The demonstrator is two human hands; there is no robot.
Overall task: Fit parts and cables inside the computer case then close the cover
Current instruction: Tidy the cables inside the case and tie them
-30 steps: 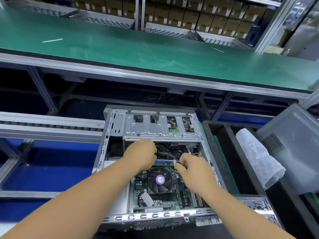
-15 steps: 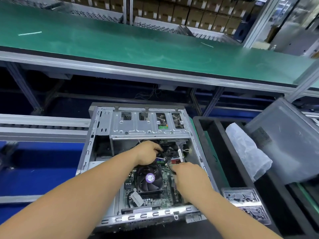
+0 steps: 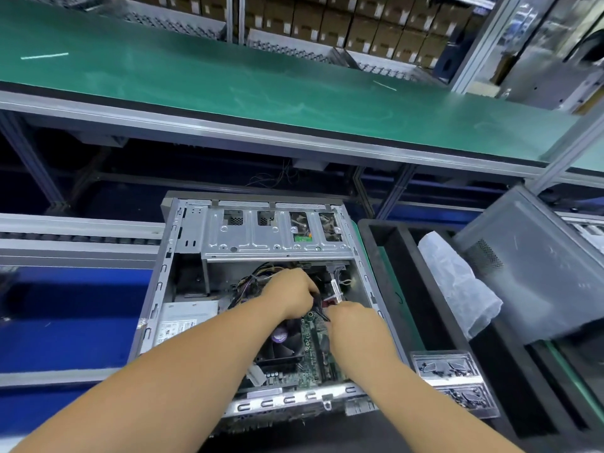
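Two hands work inside the open case (image 3: pixel 183 256), which lies on its side with no cover on, so the job is at the cable-fitting step and closing is not yet near. The left hand (image 3: pixel 289 294) reaches in past the fan (image 3: pixel 281 338), fingers curled down into the cables (image 3: pixel 251 282) toward the far end of the case, under the drive cage (image 3: pixel 261 237); it seems to grip a dark lead, though the fingertips are hidden. The right hand (image 3: pixel 351 322) sits just right of the fan, over the board (image 3: pixel 310 351), fingers curled and seemingly pinching a red plug (image 3: pixel 330 302) that lies between the two hands; the pinch itself is partly hidden. A white-tagged lead (image 3: pixel 336 289) hangs just beyond the plug. Right of the case stands a black bin (image 3: pixel 385 256) with a plastic bag (image 3: pixel 457 282), a grey panel (image 3: pixel 536 266) that may be the cover leaning beyond it, and a clear tray (image 3: pixel 454 384) of small parts nearer the viewer. My guess is that the next move needs the plug lined up squarely with its socket on the board and pressed home, while the left hand holds loose leads clear of the fan blades. Only then should the leads be tucked.
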